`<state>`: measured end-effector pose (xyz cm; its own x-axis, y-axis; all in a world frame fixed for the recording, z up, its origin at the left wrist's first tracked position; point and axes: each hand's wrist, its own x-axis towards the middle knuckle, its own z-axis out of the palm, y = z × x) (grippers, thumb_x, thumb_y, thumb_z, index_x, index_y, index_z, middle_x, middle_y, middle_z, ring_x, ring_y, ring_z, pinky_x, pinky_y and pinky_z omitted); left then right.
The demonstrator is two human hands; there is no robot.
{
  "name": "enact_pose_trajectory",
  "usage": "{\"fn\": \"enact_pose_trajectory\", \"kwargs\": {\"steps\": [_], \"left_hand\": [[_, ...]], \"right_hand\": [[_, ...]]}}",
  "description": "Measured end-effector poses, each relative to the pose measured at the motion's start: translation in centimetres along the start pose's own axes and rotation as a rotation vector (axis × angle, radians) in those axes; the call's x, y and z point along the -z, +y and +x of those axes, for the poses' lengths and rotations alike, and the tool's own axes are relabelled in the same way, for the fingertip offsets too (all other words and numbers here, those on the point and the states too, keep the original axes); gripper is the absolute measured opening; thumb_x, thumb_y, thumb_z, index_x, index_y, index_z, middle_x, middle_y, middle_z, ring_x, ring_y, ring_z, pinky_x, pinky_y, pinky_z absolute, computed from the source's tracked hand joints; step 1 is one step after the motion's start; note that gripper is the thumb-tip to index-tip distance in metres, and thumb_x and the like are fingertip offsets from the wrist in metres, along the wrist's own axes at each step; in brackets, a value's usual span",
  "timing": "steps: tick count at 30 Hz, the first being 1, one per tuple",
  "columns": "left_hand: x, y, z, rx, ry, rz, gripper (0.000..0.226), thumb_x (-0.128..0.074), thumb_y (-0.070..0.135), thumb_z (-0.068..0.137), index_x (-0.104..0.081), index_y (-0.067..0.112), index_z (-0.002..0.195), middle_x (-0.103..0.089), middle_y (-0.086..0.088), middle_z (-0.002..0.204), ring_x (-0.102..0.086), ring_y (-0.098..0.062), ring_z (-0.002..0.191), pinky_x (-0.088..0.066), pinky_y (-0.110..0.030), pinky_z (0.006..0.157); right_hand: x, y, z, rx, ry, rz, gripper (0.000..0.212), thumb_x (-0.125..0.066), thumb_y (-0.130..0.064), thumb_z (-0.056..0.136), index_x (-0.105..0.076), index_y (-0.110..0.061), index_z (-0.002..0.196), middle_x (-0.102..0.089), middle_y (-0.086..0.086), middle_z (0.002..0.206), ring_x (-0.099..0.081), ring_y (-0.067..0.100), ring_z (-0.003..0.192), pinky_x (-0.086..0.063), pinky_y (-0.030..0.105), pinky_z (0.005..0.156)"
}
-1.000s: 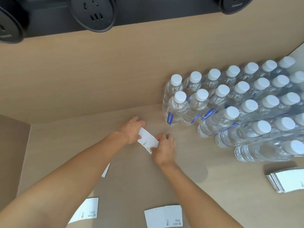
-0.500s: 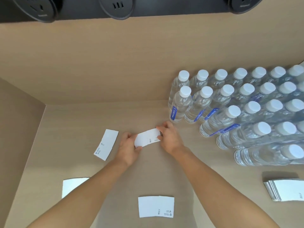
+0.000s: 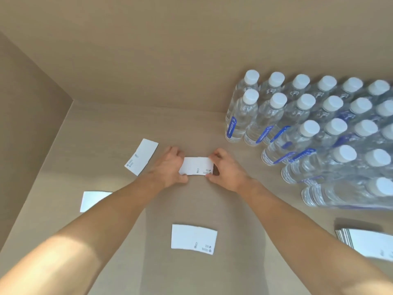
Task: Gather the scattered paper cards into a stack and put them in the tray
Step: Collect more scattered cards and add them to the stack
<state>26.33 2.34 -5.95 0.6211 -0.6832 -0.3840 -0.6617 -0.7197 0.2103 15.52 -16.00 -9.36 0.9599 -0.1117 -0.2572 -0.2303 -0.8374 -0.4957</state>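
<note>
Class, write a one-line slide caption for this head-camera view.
Left hand and right hand grip a white card at its ends, three loose cards around, bottles to the right.

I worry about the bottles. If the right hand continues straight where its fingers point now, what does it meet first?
The right hand points leftward at the held card, so it meets that card first, then probably the left hand. The bottles stand behind it.
</note>
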Motion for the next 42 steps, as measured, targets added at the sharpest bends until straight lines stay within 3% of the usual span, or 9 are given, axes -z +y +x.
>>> {"fn": "enact_pose_trajectory", "kwargs": {"steps": [4, 8, 11, 16, 20, 27, 30, 35, 42], "left_hand": [[-0.9, 0.0, -3.5, -0.115, -0.025, 0.022, 0.049, -0.064, 0.048, 0.07, -0.054, 0.013, 0.102, -0.045, -0.001, 0.108, -0.036, -0.019, 0.113, -0.037, -0.028, 0.073], [-1.2, 0.0, -7.3, -0.171, -0.016, -0.007, 0.054, -0.066, 0.049, 0.067, -0.054, 0.014, 0.107, -0.046, 0.0, 0.108, -0.041, -0.019, 0.111, -0.047, -0.034, 0.083], [-1.5, 0.2, -10.8, -0.2, 0.034, -0.038, 0.055, -0.067, 0.048, 0.068, -0.054, 0.014, 0.109, -0.047, -0.001, 0.108, -0.045, -0.02, 0.105, -0.047, -0.033, 0.079], [-2.8, 0.6, -15.6, -0.229, -0.003, -0.053, 0.049, -0.067, 0.044, 0.069, -0.053, 0.014, 0.105, -0.044, 0.001, 0.104, -0.048, -0.021, 0.087, -0.035, -0.028, 0.056], [-4.2, 0.4, -17.5, -0.264, 0.008, -0.077, 0.05, -0.067, 0.044, 0.071, -0.052, 0.014, 0.107, -0.044, 0.0, 0.105, -0.047, -0.019, 0.095, -0.03, -0.025, 0.054], [-5.4, 0.9, -17.7, -0.25, 0.038, -0.083, 0.051, -0.069, 0.042, 0.072, -0.054, 0.012, 0.109, -0.045, -0.001, 0.11, -0.042, -0.02, 0.108, -0.045, -0.032, 0.078], [-6.3, 1.2, -17.5, -0.224, 0.005, -0.083, 0.05, -0.068, 0.039, 0.077, -0.053, 0.009, 0.114, -0.046, -0.005, 0.117, -0.042, -0.022, 0.113, -0.048, -0.037, 0.088], [-8.6, 1.1, -17.5, -0.211, -0.032, -0.077, 0.043, -0.061, 0.031, 0.09, -0.052, 0.004, 0.122, -0.046, -0.008, 0.126, -0.044, -0.026, 0.119, -0.047, -0.037, 0.091], [-9.2, 0.6, -16.9, -0.155, -0.051, -0.219, 0.057, -0.076, 0.029, 0.075, -0.049, 0.01, 0.122, -0.04, 0.0, 0.131, -0.042, -0.022, 0.118, -0.047, -0.036, 0.096]], "right_hand": [[-1.2, -1.2, -4.2, -0.138, -0.031, 0.162, 0.05, -0.072, -0.029, 0.073, -0.051, -0.014, 0.116, -0.052, -0.002, 0.112, -0.052, 0.02, 0.09, -0.045, 0.028, 0.081], [-2.0, -3.3, -8.3, -0.064, 0.052, 0.075, 0.045, -0.075, -0.03, 0.071, -0.057, -0.011, 0.107, -0.045, -0.001, 0.109, -0.052, 0.023, 0.089, -0.047, 0.03, 0.076], [-3.0, -5.2, -11.7, -0.082, 0.119, 0.079, 0.043, -0.076, -0.031, 0.07, -0.056, -0.013, 0.103, -0.043, -0.003, 0.104, -0.05, 0.022, 0.088, -0.043, 0.029, 0.069], [-5.4, -7.4, -16.8, -0.112, 0.128, 0.084, 0.046, -0.076, -0.03, 0.071, -0.057, -0.009, 0.107, -0.045, 0.002, 0.11, -0.053, 0.025, 0.096, -0.05, 0.035, 0.079], [-6.5, -8.2, -18.8, -0.112, 0.157, 0.024, 0.049, -0.074, -0.035, 0.074, -0.057, -0.012, 0.113, -0.045, 0.001, 0.118, -0.051, 0.02, 0.102, -0.045, 0.03, 0.075], [-7.3, -7.8, -19.4, -0.125, 0.177, 0.002, 0.047, -0.074, -0.035, 0.075, -0.058, -0.012, 0.112, -0.045, 0.001, 0.119, -0.048, 0.019, 0.105, -0.037, 0.024, 0.074], [-7.7, -7.4, -19.1, -0.173, 0.107, 0.012, 0.046, -0.072, -0.034, 0.079, -0.056, -0.015, 0.118, -0.042, 0.0, 0.126, -0.047, 0.021, 0.109, -0.042, 0.027, 0.082], [-8.3, -6.8, -19.3, -0.225, 0.008, 0.003, 0.044, -0.067, -0.028, 0.085, -0.054, -0.011, 0.123, -0.043, 0.004, 0.13, -0.046, 0.024, 0.115, -0.046, 0.033, 0.091], [-8.4, -6.8, -18.8, -0.213, 0.026, 0.001, 0.043, -0.064, -0.03, 0.085, -0.053, -0.012, 0.123, -0.041, 0.002, 0.13, -0.046, 0.023, 0.113, -0.044, 0.028, 0.086]]}}
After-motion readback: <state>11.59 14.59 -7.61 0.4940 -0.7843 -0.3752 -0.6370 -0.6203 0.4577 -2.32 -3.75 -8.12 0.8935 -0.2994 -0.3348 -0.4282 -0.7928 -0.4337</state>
